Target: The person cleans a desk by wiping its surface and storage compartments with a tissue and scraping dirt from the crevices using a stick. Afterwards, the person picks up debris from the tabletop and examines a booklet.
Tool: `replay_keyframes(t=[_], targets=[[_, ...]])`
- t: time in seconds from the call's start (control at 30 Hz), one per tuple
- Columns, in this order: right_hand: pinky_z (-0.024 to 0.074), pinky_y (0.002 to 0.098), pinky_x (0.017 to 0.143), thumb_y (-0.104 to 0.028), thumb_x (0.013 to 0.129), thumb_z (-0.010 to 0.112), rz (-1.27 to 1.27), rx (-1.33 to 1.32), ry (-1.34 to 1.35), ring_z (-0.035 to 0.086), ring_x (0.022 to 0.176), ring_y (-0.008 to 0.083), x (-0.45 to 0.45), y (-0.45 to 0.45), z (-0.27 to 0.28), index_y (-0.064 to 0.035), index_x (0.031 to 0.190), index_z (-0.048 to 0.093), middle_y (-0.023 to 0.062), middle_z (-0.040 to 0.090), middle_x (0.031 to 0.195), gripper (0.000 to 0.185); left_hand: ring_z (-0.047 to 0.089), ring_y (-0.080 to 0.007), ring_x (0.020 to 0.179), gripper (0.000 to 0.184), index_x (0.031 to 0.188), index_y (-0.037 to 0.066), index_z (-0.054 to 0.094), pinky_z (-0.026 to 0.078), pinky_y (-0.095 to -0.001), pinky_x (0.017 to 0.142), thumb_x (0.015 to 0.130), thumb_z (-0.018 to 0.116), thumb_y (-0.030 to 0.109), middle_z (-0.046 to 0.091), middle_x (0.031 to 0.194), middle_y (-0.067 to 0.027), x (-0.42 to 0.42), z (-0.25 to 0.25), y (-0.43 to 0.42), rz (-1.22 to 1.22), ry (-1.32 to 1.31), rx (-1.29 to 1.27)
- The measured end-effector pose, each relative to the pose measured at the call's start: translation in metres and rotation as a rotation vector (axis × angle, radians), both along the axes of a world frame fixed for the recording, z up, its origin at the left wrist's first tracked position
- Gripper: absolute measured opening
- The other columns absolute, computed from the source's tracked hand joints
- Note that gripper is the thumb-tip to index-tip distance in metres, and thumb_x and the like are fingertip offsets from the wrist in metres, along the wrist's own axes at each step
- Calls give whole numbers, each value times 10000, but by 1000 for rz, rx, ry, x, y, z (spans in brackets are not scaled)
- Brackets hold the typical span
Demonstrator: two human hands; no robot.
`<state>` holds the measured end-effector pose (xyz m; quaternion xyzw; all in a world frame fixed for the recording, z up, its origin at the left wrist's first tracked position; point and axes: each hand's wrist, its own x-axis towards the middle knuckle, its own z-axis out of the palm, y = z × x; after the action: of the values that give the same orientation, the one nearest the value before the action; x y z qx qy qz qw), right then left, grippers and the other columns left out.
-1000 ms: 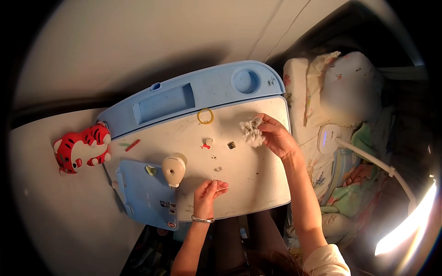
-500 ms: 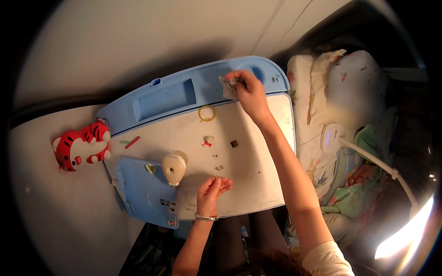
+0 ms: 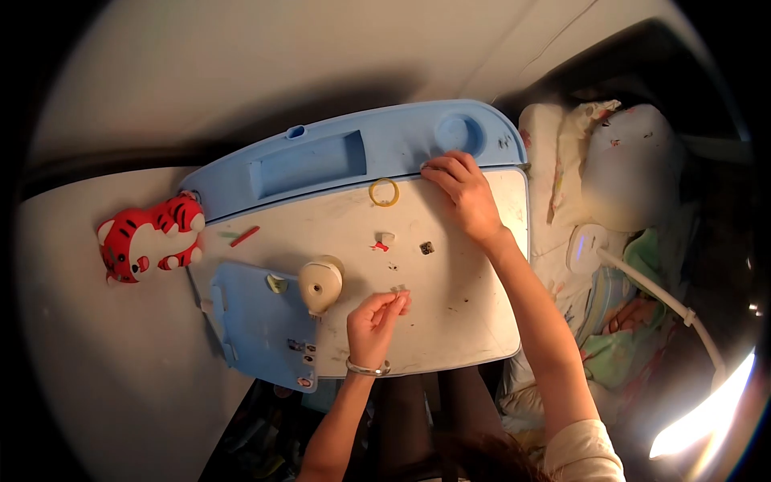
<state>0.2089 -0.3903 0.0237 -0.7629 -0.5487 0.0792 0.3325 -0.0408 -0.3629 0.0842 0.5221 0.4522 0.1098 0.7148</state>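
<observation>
My right hand [image 3: 462, 197] is at the far edge of the white desktop [image 3: 482, 313], beside the blue ledge. Its fingers are closed together, with only a sliver of the crumpled white tissue [image 3: 424, 166] showing at the tips. My left hand [image 3: 373, 325], a silver bangle at its wrist, is pinched over the desktop near some tiny pale bits [image 3: 400, 288]. What lies between its fingertips is too small to make out. Between the hands are a red piece [image 3: 379, 247], a pale block [image 3: 388, 238], a small dark square [image 3: 426, 248] and a yellow ring [image 3: 384, 192].
A cream rounded device [image 3: 321, 285] stands left of my left hand, by a blue panel [image 3: 261, 321]. A red tiger toy [image 3: 148, 239] and a red stick [image 3: 245, 236] are farther left. The blue ledge [image 3: 401, 145] has recesses. A lit lamp [image 3: 707, 410] and bedding are at right.
My right hand has come down from above the blue ledge to the desktop's far edge, and the tissue is now mostly hidden. My left hand has moved slightly forward. The view has shifted.
</observation>
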Motion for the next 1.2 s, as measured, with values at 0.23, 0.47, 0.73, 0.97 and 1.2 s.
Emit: replay_keyframes(t=[0.23,0.47,0.73,0.97,1.2], targets=[[465,383,847,139,607,569,-83,20,224,520,976,310,-3,10,3,-12,919,622,102,592,987,351,637,-127,667,140,915,-2,687,549,-240,631,777,699,-25,641,788,-74,39,-1,13,-58,101,407],[463,392,801,156,684,544,-25,-13,107,536,934,314,-19,-19,16,-12,874,615,111,590,924,263,666,-151,656,60,864,-9,626,520,-238,639,821,667,2,694,773,-91,47,7,37,-44,44,399],[493,350,709,126,754,507,-277,-22,586,582,843,277,-21,-22,17,0,903,623,119,604,940,226,649,-219,799,59,821,32,618,531,-305,665,806,657,-9,663,911,-86,90,-8,73,-305,157,1101],[469,328,647,-137,799,539,-421,-158,1015,594,681,258,-1,-21,20,3,820,620,138,629,733,163,644,-148,723,52,831,19,631,507,-255,726,807,671,-3,669,798,-70,100,-9,58,-56,118,814],[449,359,554,-338,823,637,-323,-435,369,586,544,250,-25,31,37,-58,817,630,99,596,577,280,659,-144,718,80,840,-4,642,518,-257,692,805,702,35,684,769,-78,28,6,8,-72,200,497]])
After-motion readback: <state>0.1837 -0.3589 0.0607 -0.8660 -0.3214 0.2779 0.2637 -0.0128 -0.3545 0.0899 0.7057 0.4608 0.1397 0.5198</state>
